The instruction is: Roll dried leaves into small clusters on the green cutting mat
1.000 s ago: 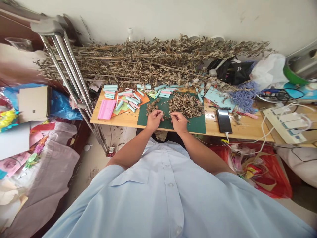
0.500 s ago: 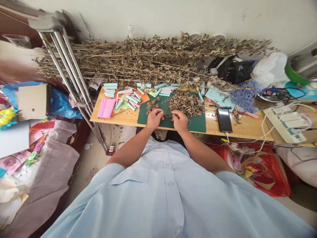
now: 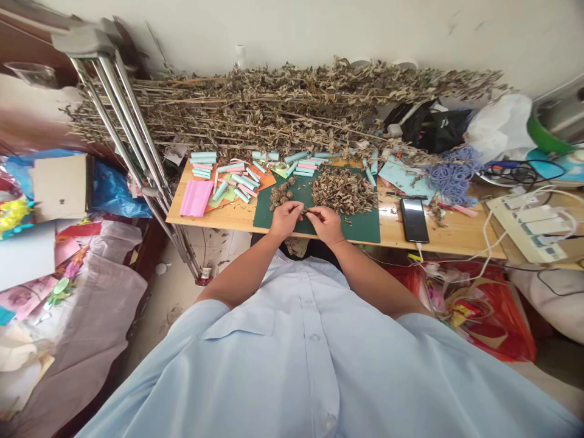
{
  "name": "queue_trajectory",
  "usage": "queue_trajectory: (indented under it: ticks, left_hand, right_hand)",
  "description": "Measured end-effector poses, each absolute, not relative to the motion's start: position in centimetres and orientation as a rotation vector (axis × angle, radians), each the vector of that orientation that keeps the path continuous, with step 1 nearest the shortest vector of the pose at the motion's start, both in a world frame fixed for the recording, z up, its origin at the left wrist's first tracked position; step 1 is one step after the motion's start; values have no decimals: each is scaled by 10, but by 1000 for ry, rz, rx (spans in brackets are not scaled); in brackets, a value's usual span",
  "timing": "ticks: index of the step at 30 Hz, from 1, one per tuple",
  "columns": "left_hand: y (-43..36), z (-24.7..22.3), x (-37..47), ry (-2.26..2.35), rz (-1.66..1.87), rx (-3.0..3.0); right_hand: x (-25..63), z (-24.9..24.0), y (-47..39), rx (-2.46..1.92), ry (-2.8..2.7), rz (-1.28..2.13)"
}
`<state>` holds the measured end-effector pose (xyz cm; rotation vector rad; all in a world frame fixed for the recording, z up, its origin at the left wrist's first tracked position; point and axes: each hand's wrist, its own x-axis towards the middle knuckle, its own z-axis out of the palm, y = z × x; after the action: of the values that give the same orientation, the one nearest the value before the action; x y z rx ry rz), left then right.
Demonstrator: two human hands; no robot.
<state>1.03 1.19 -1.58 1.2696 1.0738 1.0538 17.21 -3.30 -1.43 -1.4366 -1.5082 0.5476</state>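
Over the front part of a green mat (image 3: 365, 230), my left hand (image 3: 286, 219) and my right hand (image 3: 325, 224) meet almost fingertip to fingertip. Both are closed in a pinch on a small dark bit of dried leaf (image 3: 305, 210) between them. Behind my right hand lies a loose heap of dried leaves (image 3: 344, 190). Several small brown balls of leaf (image 3: 279, 196) sit just behind my left hand. Rolled paper tubes in blue and pink (image 3: 244, 181) lie left of the mat, beside a pink paper stack (image 3: 196, 198).
Long dried plant stalks (image 3: 255, 109) fill the back of the table (image 3: 237, 220). To the right are a phone (image 3: 414, 220), purple string (image 3: 454, 176) and a power strip (image 3: 529, 228). Metal crutches (image 3: 132, 128) lean at the left. A red bag (image 3: 497, 316) is below, right.
My right hand has moved left, and its fingertips now meet those of my left hand at the small leaf bit. My left hand has barely moved.
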Motion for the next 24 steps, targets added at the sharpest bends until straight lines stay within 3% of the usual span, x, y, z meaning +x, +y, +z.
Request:
queue_trajectory:
  ticks: [15, 24]
  left_hand:
    - [8, -5, 9, 1031, 976, 1516]
    - [10, -8, 12, 1151, 1079, 1257]
  right_hand:
    - [173, -13, -32, -1498, -1475, 528]
    - [177, -19, -30, -1519, -1331, 504]
